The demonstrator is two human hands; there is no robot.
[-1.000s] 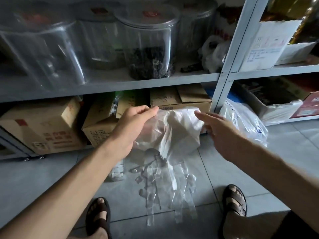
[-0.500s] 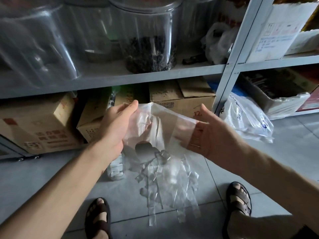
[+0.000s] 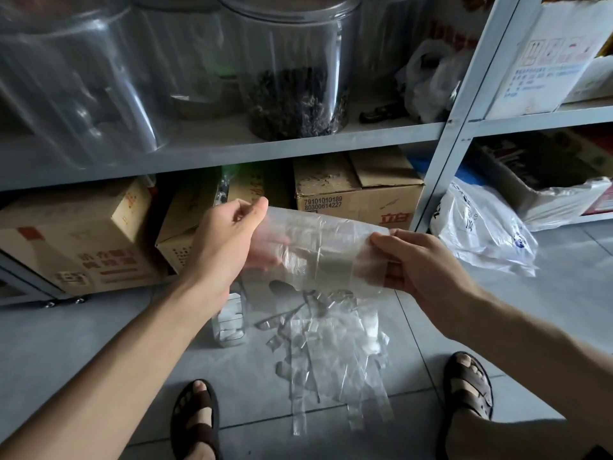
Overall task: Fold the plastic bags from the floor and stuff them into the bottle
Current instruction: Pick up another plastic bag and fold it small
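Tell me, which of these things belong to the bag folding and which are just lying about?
Job: clear thin plastic bag, pinched by left hand and right hand; heap of clear plastic bags on the floor; small clear plastic bottle standing beside it.
Lying about: brown cardboard boxes; big clear jar of dark dried stuff; grey metal shelf.

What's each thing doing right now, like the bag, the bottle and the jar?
Clear plastic bag: stretched flat between both hands, off the floor.
Left hand: pinches the bag's left edge.
Right hand: pinches its right edge.
Clear plastic bottle: upright on the floor, top hidden by the arm.
Pile of clear plastic bags: lying loose on the floor.
Round clear jar: on the shelf, partly filled with dark bits.
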